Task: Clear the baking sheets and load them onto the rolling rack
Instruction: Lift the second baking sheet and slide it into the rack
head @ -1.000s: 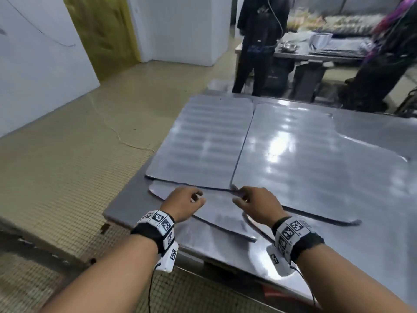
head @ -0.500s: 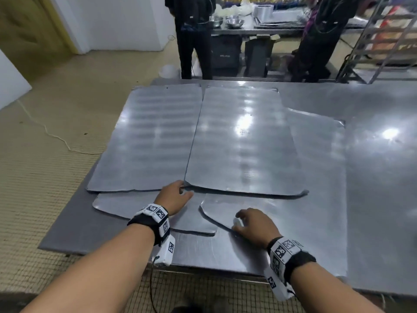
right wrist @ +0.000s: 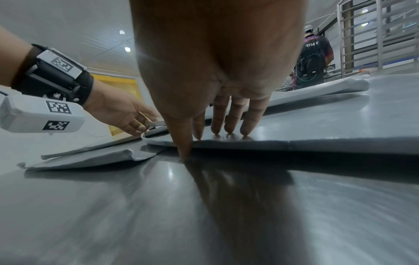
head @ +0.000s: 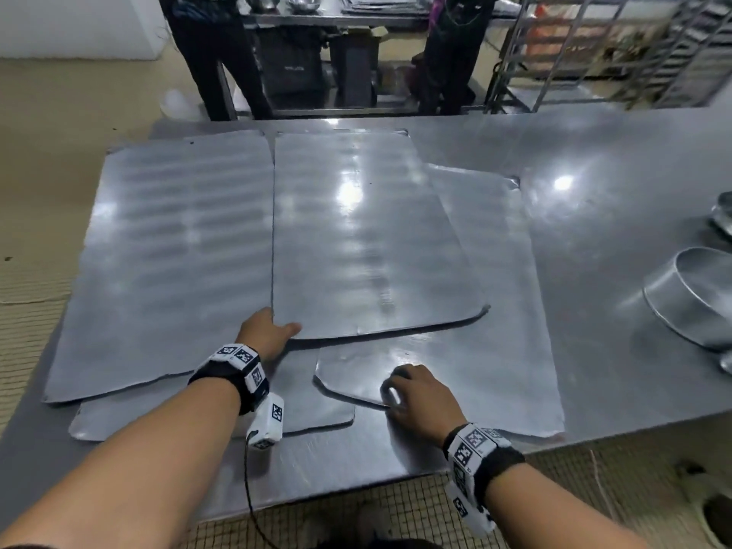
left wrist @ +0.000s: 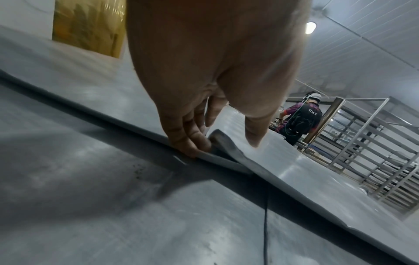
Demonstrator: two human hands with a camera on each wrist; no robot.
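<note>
Two sheet (head: 368, 239) corners under fingers (head: 291, 328).

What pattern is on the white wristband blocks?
Black-and-white square fiducial markers on the white wristband blocks, clearest in the right wrist view.

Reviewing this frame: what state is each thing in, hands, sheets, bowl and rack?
left hand: pinches the near corner of the top middle sheet.
top middle sheet: flat, near-left corner slightly lifted.
left sheet: lies flat, bare.
right hand: fingertips press on the lower right sheet, thumb at its edge.
lower right sheet: flat, partly under the middle sheet.
metal bowl: tilted on the table.
rolling rack: stands beyond the table.
</note>
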